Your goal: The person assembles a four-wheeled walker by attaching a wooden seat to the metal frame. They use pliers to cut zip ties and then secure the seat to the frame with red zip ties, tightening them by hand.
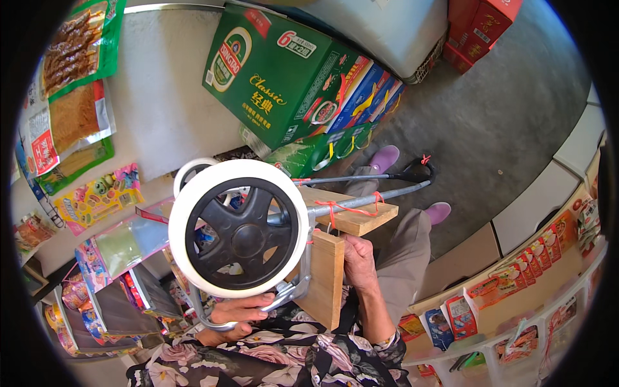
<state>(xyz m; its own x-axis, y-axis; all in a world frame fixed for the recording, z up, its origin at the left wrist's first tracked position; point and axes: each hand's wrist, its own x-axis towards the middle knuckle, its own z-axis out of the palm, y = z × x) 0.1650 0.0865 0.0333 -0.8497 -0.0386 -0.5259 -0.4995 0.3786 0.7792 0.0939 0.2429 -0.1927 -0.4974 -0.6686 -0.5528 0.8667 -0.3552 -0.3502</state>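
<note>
A folding hand trolley lies across my lap. Its large white-rimmed wheel (pixel 175 238) with black spokes faces up, and a second white wheel (pixel 184 174) shows partly behind it. My left hand (pixel 242 313) is closed round the bent metal tube (pixel 293 288) below the wheel. My right hand (pixel 361 261) is closed at the edge of a wooden board (pixel 330 284); some of its fingertips are hidden. Another wooden board (pixel 358 216) sits beyond it, with red string (pixel 348 205) tied round the tube there. A bit of wire (pixel 330 226) shows between the boards.
Ahead stands a large green carton (pixel 271 71), with more boxes beside it. Packaged snacks hang and sit on shelves (pixel 122 303) at left; packets line a rack (pixel 503 284) at right. The trolley's handle (pixel 416 171) reaches over the grey floor (pixel 516 129) by my purple shoes (pixel 385 158).
</note>
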